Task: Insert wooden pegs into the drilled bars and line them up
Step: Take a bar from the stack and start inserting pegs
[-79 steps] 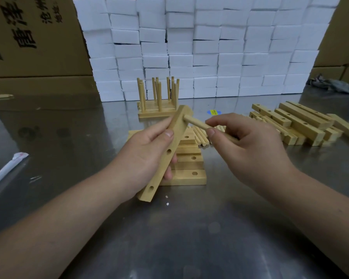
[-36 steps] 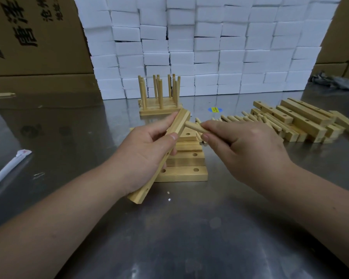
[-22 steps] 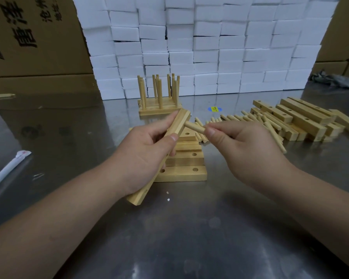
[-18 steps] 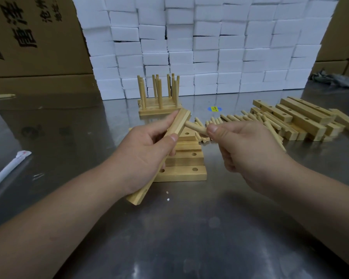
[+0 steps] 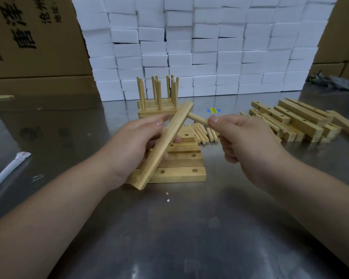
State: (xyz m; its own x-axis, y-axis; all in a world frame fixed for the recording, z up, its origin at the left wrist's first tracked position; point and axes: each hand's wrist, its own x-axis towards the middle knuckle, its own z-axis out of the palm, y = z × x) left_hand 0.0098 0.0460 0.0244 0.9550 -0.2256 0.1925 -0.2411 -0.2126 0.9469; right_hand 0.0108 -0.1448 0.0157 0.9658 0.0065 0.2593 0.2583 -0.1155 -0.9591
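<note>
Now, head view: left hand [image 5: 137,146] wraps a tilted bar [image 5: 165,146] above the counter [image 5: 189,228]; right hand [image 5: 246,141], grip pinching a peg [image 5: 197,118] whose tip sits in the bar's upper end. Best to keep peg square to the face, push straight, twist lightly. Room: stacked bars [image 5: 179,175] just beneath, loose pegs [image 5: 201,133] near behind, finished set [image 5: 159,109] beyond; freest room lies toward the body

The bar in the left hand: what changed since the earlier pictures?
The left hand rolled the bar, so its holes no longer face the camera. The right hand still pinches the peg stuck in the bar's top end. The stacked bars and loose pegs stayed put.
</note>
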